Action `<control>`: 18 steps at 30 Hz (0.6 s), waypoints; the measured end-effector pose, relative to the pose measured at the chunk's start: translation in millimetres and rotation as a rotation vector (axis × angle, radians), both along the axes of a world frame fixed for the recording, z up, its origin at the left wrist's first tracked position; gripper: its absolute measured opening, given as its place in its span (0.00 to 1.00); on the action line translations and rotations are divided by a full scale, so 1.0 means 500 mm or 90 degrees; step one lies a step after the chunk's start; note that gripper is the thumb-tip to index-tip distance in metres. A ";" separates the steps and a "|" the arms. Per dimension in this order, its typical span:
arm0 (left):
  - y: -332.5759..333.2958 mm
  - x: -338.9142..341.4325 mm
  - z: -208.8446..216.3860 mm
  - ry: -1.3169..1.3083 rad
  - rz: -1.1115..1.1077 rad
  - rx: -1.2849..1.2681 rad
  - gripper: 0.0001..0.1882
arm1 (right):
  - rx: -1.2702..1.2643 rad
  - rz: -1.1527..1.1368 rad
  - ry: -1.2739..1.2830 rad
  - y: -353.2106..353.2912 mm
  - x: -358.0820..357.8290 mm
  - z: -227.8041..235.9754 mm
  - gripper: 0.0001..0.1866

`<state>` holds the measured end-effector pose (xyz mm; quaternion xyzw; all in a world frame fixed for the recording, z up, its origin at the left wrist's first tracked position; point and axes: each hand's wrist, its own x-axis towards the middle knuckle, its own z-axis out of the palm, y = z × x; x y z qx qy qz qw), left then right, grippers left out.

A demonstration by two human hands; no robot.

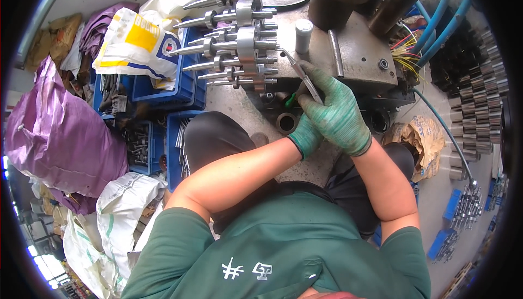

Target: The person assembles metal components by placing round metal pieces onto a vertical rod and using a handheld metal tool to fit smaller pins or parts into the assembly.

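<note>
My right hand [340,111], in a green knit glove, is closed around a slim metal rod [306,80] with a thin bent tip. The tip points up and left, close to a row of stepped metal shafts [212,47] with rings around them. Lower and to the left, my left hand [306,135], also gloved in green, is tucked against and partly under the right one. Its fingers are mostly hidden, so what it holds does not show. A small bright green piece [290,101] shows beside the hands, its kind unclear.
A metal machine block [359,64] carries a grey-white cylinder [303,38], a loose steel pin [336,53] and a thick round post [338,4]. Blue bins [177,94] and a purple sack [65,141] stand at left. Blue hoses [438,13] and stacked metal cylinders [476,108] are at right.
</note>
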<state>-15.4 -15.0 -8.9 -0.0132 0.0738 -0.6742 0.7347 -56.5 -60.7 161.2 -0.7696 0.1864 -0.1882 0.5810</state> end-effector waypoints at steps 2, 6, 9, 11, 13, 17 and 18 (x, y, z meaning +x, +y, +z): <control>-0.008 -0.007 -0.018 0.061 -0.001 -0.057 0.24 | -0.023 -0.002 0.001 -0.007 -0.001 0.001 0.30; -0.024 -0.017 -0.049 0.273 0.011 -0.341 0.26 | -0.019 0.025 0.023 -0.018 0.002 0.014 0.30; -0.031 -0.021 -0.041 0.083 0.057 -0.307 0.25 | 0.005 0.036 0.044 -0.019 0.004 0.026 0.30; -0.012 -0.012 0.016 -0.191 0.064 -0.038 0.25 | 0.011 0.034 0.061 -0.023 0.002 0.029 0.30; -0.004 -0.008 0.030 -0.250 0.056 0.050 0.24 | -0.007 0.035 0.046 -0.019 0.004 0.026 0.31; -0.025 -0.020 -0.022 0.134 0.076 -0.264 0.24 | -0.031 0.033 0.013 -0.006 0.013 0.017 0.31; -0.030 -0.019 -0.017 0.165 0.071 -0.266 0.23 | -0.031 0.032 0.019 -0.006 0.013 0.017 0.31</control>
